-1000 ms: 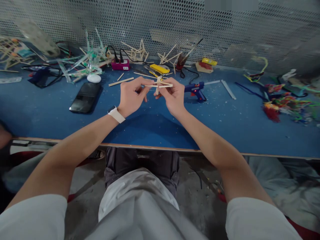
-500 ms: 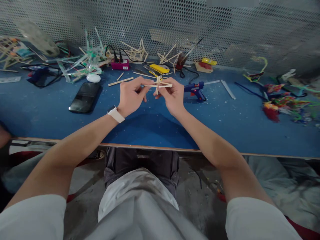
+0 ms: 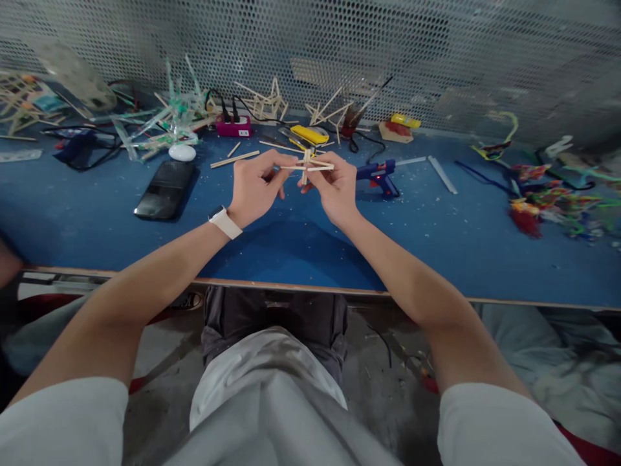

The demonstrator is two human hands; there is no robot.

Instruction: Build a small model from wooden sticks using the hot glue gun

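Phone (image 3: 166, 189) and glue gun (image 3: 382, 171) flank hands (image 3: 255, 184) holding crossed sticks (image 3: 306, 160).

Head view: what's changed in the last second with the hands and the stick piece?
Nothing visibly changed. The left hand and right hand still hold the small wooden stick piece between them, with nothing taken up or let go. The blue glue gun and black phone stayed put.

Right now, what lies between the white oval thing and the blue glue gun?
Left to right in the head view: loose wooden sticks, the left hand, a small stick frame held in both hands' fingers, then the right hand.
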